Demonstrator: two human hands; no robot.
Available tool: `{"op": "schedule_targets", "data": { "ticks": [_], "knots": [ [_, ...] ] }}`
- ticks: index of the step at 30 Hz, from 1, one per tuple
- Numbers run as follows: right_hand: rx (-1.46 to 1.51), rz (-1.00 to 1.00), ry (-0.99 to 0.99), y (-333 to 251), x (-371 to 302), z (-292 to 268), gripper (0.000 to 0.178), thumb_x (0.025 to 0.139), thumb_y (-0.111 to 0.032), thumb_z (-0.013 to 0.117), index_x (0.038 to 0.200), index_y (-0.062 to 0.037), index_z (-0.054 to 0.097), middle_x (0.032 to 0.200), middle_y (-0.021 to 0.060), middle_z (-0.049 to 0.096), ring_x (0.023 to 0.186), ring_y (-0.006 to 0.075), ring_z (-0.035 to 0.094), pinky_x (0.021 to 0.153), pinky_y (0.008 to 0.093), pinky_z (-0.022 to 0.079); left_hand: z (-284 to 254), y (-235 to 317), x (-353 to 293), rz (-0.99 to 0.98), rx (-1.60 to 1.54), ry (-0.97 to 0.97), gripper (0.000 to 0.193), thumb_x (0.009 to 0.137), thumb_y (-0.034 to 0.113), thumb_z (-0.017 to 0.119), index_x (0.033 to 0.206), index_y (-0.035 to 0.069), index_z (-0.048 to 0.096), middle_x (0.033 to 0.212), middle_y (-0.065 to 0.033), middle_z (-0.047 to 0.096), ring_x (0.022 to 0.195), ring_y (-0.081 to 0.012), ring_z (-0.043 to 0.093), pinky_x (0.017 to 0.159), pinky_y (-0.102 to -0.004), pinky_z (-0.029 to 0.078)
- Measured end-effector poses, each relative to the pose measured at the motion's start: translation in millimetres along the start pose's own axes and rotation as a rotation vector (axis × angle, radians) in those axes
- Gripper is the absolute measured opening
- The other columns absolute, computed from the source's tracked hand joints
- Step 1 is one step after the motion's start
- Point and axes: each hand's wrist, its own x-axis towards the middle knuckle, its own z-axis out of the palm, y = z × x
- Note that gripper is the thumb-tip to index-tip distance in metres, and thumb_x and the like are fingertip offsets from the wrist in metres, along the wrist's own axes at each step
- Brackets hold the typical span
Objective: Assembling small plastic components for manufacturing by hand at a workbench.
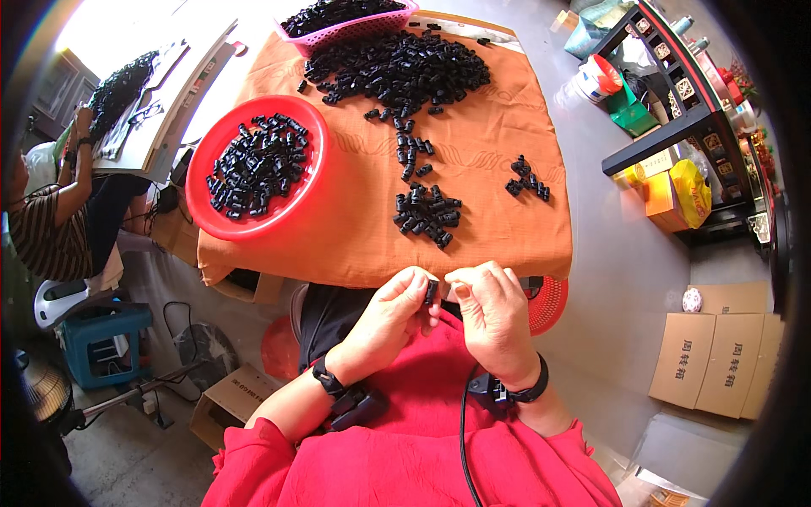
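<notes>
Over my lap, just off the near edge of the orange-covered table (355, 253), my left hand (384, 319) pinches a small black cylindrical plastic part (432, 291) between thumb and fingers. Close beside it, my right hand (497, 321) is closed, its thumb and fingertips drawn together. Whatever may be in those fingertips is too small or hidden to name. Straight ahead on the cloth lies a small cluster of similar black parts (427, 214), with a short trail leading back to a large heap (405, 76). Another small group (528, 179) lies to the right.
A red basin (196, 190) holding many black parts stands at the table's left. At the back is a pink basket (359, 29) of them. Another person (59, 203) works at a white table on the far left. Cardboard boxes (705, 363) and a dark shelf (667, 135) stand right.
</notes>
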Motion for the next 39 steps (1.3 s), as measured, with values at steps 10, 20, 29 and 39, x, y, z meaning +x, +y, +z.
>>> {"op": "schedule_targets", "data": {
  "ticks": [10, 20, 29, 39],
  "knots": [
    [-0.068, 0.069, 0.010, -2.4, -3.8, 11.5, 0.030, 0.090, -0.004, 0.062, 0.120, -0.0029, 0.059, 0.077, 0.0080, 0.066, 0.066, 0.0272, 0.064, 0.062, 0.0382, 0.046, 5.6, 1.0, -1.1, -0.031, -0.058, 0.015, 0.026, 0.108, 0.034, 0.049, 0.106, 0.009, 0.058, 0.083, 0.0007, 0.060, 0.071, -0.0091, 0.055, 0.060, -0.0230, 0.039],
    [-0.091, 0.030, -0.010, -0.3, -3.0, 15.6, 0.034, 0.089, -0.005, 0.061, 0.123, -0.0021, 0.058, 0.076, 0.0069, 0.065, 0.066, 0.0254, 0.064, 0.064, 0.0392, 0.046, 1.1, -0.7, -1.2, -0.054, -0.067, 0.002, 0.028, 0.109, 0.034, 0.048, 0.108, 0.008, 0.059, 0.088, -0.0003, 0.061, 0.074, -0.0095, 0.056, 0.065, -0.0235, 0.043],
    [-0.099, 0.042, -0.009, -1.1, -2.3, 15.4, 0.035, 0.090, -0.005, 0.061, 0.124, -0.0021, 0.058, 0.074, 0.0060, 0.065, 0.066, 0.0250, 0.065, 0.063, 0.0388, 0.046, 1.8, -1.6, -0.6, -0.042, -0.077, -0.002, 0.027, 0.109, 0.033, 0.047, 0.110, 0.008, 0.058, 0.091, -0.0009, 0.061, 0.078, -0.0101, 0.056, 0.069, -0.0245, 0.044],
    [-0.124, 0.056, 0.015, -3.3, 0.2, 20.0, 0.036, 0.088, -0.004, 0.062, 0.124, -0.0021, 0.057, 0.073, 0.0070, 0.065, 0.066, 0.0255, 0.065, 0.064, 0.0393, 0.047, 3.5, -7.4, 2.8, 0.014, -0.087, 0.054, 0.024, 0.110, 0.028, 0.046, 0.108, 0.008, 0.057, 0.089, -0.0005, 0.059, 0.076, -0.0106, 0.054, 0.068, -0.0246, 0.044]
  ]
}}
